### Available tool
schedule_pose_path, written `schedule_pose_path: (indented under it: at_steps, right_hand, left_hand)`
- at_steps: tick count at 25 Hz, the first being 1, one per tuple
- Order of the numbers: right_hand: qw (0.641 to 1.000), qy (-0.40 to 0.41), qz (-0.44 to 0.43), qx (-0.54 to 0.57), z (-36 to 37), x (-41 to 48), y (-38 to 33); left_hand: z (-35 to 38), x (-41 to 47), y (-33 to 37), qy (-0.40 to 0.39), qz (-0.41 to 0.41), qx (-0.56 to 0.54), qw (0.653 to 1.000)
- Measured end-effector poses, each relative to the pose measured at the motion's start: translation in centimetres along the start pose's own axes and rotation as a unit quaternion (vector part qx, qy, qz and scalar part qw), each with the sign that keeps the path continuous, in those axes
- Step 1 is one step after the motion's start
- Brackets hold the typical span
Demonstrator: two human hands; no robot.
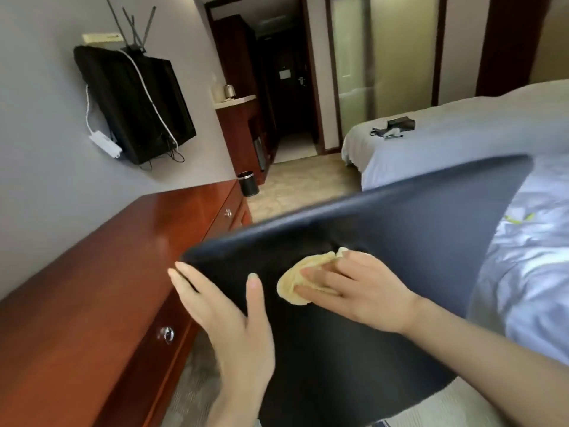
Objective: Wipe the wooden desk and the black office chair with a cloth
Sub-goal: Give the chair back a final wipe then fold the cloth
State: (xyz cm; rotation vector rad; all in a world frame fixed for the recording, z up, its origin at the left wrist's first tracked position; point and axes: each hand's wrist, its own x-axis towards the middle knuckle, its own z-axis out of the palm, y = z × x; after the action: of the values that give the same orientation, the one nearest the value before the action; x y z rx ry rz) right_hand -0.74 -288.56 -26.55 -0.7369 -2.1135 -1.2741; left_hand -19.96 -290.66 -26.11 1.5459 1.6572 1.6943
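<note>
Beside the glossy reddish wooden desk [101, 272], the left hand [234, 322] grips the smooth black chair back [385, 229] edge while the right hand [363, 291], fingers straight, presses a crumpled yellow cloth [303, 277] against it.

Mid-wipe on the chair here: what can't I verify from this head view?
- Chair seat and base: cut off by the bottom edge.
- Cloth: mostly hidden under the right hand.
- Left hand fingertips: hidden behind the chair's edge.
- Desk near end: cut off by the left edge.
</note>
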Motion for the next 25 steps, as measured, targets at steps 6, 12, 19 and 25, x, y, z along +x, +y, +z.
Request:
schedule_pose_path:
  at_steps: [6,12,19,25]
  right_hand:
    - [0.992,-0.027,0.087,0.082,-6.9,5.6,4.8]
    - [0.927,-0.039,0.364,0.077,-8.9,4.1,7.3]
    - [0.678,0.086,0.712,0.161,-9.9,-0.5,12.0]
    - [0.647,0.068,0.725,0.225,-9.4,-3.8,17.4]
  left_hand:
    - [-2.0,5.0,12.6,-0.196,0.239,0.114,0.944]
    - [1.5,4.3,18.9,-0.437,0.215,0.095,0.868]
    - [8.6,2.6,20.9,-0.479,0.225,0.266,0.806]
    - [11.9,2.1,22.2,-0.462,0.199,0.343,0.793]
